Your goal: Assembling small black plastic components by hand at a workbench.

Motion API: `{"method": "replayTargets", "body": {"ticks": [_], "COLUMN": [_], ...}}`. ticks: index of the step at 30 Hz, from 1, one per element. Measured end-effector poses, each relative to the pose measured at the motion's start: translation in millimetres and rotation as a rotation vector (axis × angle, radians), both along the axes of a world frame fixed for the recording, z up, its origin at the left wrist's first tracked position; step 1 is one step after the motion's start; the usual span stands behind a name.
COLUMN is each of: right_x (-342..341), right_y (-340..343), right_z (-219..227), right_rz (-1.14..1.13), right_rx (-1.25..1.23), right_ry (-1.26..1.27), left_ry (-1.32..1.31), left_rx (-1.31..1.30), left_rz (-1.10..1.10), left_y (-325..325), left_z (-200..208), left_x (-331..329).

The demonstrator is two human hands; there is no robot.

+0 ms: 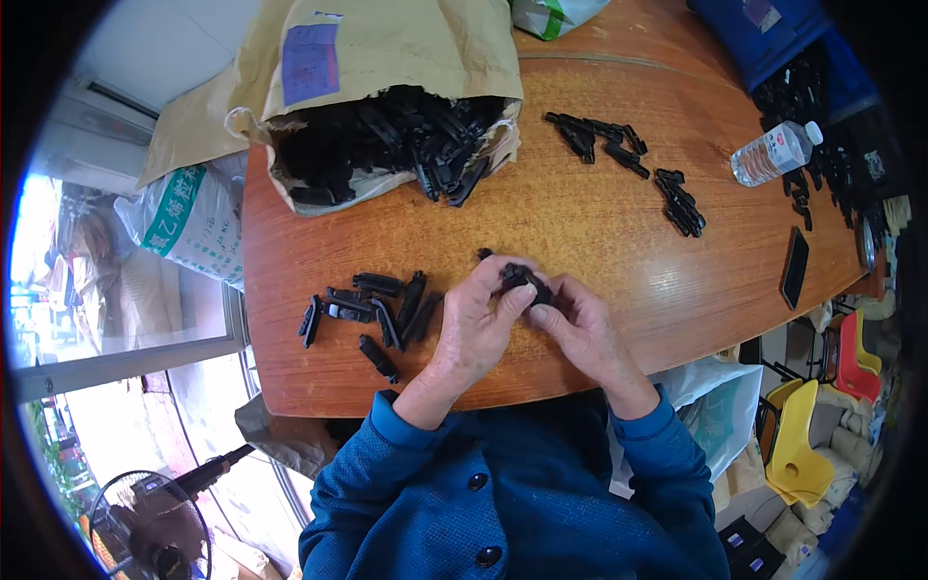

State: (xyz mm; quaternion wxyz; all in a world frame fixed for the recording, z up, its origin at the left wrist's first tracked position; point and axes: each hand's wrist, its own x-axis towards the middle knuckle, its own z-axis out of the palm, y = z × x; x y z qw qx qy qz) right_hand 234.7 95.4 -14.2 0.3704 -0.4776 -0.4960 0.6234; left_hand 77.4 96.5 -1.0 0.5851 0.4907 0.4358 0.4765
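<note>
Above the table (599, 232), curled hands (476, 321) (587, 331) grip a black part (515, 275).

It is bright, and the strongest light comes from the window (179, 319) on the left, which glows almost white in spots. The table (599, 227) has a soft shine in the middle. Inside the bag (406, 48) it is so dark that the black parts (440, 145) blend together. Black fills the corners, straight edges bend, and the chairs (800, 454) look a bit fuzzy
</note>
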Motion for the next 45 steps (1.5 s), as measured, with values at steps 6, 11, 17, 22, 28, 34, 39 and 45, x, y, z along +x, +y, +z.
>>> {"method": "replayTargets", "body": {"ticks": [6, 11, 17, 22, 28, 34, 39, 45], "right_x": [13, 63, 107, 103, 98, 63, 14, -25], "right_y": [6, 58, 146, 172, 152, 99, 43, 6], "right_z": [-11, 13, 8, -17, -25, 13, 28, 35], "right_rz": [-0.022, 0.24, -0.081, -0.051, -0.141, -0.268, -0.128, -0.035], "right_rx": [-0.052, 0.304, 0.783, 0.836, 0.959, 0.243, 0.087, -0.205], "right_ry": [-0.111, -0.473, -1.259, -1.337, -1.244, -0.329, 0.038, 0.458], "left_ry": [0.001, 0.6, 1.219, 1.434, 1.304, 1.249, 0.903, -0.134], "left_rx": [-0.167, 0.001, 0.688, 0.807, 0.892, 0.304, 0.092, -0.127], "left_rz": [-0.011, 0.036, 0.189, 0.11, 0.274, 0.391, 0.415, 0.142], "left_y": [8, 33, 108, 124, 111, 101, 96, 25], "left_z": [-7, 20, 11, 4, -5, -14, -47, 1], "left_x": [2, -31, -88, -91, -109, -76, -112, -89]}}
